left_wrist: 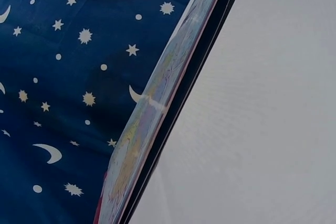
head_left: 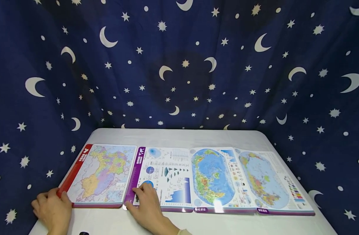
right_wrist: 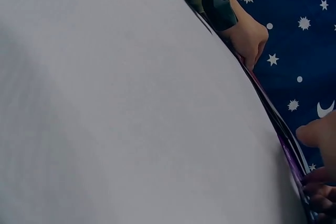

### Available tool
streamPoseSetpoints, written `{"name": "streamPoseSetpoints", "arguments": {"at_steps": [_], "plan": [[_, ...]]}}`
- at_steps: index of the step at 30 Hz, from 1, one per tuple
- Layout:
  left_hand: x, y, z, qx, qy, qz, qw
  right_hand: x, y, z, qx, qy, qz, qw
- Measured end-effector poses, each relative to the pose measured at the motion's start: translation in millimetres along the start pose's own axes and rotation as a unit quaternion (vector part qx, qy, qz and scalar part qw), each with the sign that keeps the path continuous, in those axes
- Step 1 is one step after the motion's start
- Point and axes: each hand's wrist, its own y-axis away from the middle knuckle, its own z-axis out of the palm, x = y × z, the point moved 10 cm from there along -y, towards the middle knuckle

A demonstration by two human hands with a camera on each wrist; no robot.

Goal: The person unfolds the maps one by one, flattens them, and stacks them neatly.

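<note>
A red-edged map of China [head_left: 106, 176] lies on the left of the table. My left hand [head_left: 53, 209] grips its near left corner, fingers bent at the red edge and thumb by the near side. Beside it a purple-edged folding world map [head_left: 214, 178] lies spread out in several panels. My right hand [head_left: 147, 205] rests on its near left corner with loosely bent fingers, index on the purple strip and thumb near the corner. The left wrist view shows the map edge [left_wrist: 142, 129] side-on, without the hand. Right fingers [right_wrist: 317, 132] touch the purple edge in the right wrist view.
The white table [head_left: 179, 137] has rounded far corners. A dark blue curtain [head_left: 179, 81] with moons and stars hangs behind and at both sides. A small black object [head_left: 84, 233] shows at the near edge, mostly cut off.
</note>
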Motion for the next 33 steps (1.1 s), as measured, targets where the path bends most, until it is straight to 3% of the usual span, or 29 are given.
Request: {"name": "streamPoseSetpoints", "arguments": {"at_steps": [7,11,16,23,27,30,33], "plan": [[3.7,-1.9,-1.1,0.001,0.012,0.006,0.9999,-10.7,-0.8,7.1,-0.039,-0.009,-0.015,0.9991],[6.3,-1.7,0.7,0.005,0.023,0.015,0.9996,-12.9,0.1,6.6,-0.041,-0.011,-0.023,0.9988],[9.1,-0.2,1.1,0.005,0.025,0.018,0.9995,-10.6,3.4,3.8,-0.023,-0.032,-0.025,0.9989],[-1.9,1.9,2.3,-0.036,0.031,-0.046,0.9978,-14.4,4.5,-4.7,0.055,-0.085,-0.063,0.9928],[-4.0,4.4,5.7,-0.041,0.038,-0.053,0.997,-13.6,5.2,-6.4,0.062,-0.11,-0.065,0.9898],[-2.6,5.0,6.3,-0.038,0.042,-0.049,0.9972,-12.6,5.4,-5.4,0.055,-0.1,-0.064,0.9914],[-0.8,4.1,5.2,-0.034,0.048,-0.045,0.9973,-14.5,5.3,-5.3,0.053,-0.056,-0.072,0.9944]]}}
